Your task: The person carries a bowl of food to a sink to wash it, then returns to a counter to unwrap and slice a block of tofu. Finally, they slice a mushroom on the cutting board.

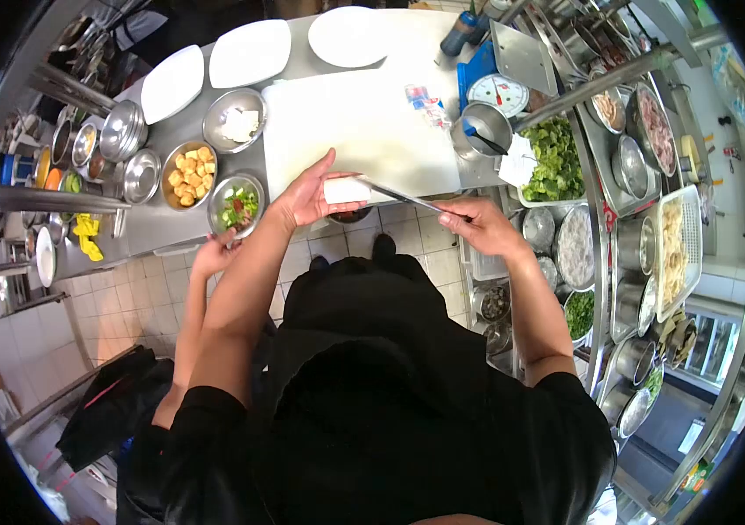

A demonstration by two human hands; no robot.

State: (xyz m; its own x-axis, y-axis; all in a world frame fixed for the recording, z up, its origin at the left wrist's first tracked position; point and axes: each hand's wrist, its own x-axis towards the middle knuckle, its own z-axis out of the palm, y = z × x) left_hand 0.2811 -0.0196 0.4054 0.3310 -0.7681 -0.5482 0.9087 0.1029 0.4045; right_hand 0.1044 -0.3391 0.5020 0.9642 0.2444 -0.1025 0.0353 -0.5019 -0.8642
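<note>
My left hand (307, 199) holds a white block (346, 190) at the near edge of the table (171, 140), just on the near side of the white cutting board (355, 122). The block rests against my palm. The thumb and one finger stand out loose above it, while the other fingers lie behind it where I cannot see them.

My right hand (477, 223) is closed in a fist around the handle of a knife (407, 199). The blade runs left and slightly far from that hand, and its tip touches the right end of the block. Both hands hang over the tiled floor (407, 236) rather than over the board.

To the left of the board stand three metal bowls. A bowl of yellow cubes (188, 173) is on the left, a bowl of chopped greens (237, 206) is nearest to my left wrist, and a bowl with a white piece (234, 121) is farther back. Another person's hand (215, 254) reaches up to the near rim of the bowl of greens.

Three white plates (250, 52) lie along the far side of the table. To the right of the board there is a small pot (484, 131) with a utensil in it. A scale (497, 92) stands behind the pot, and a tray of green leaves (556, 157) sits further right.
</note>
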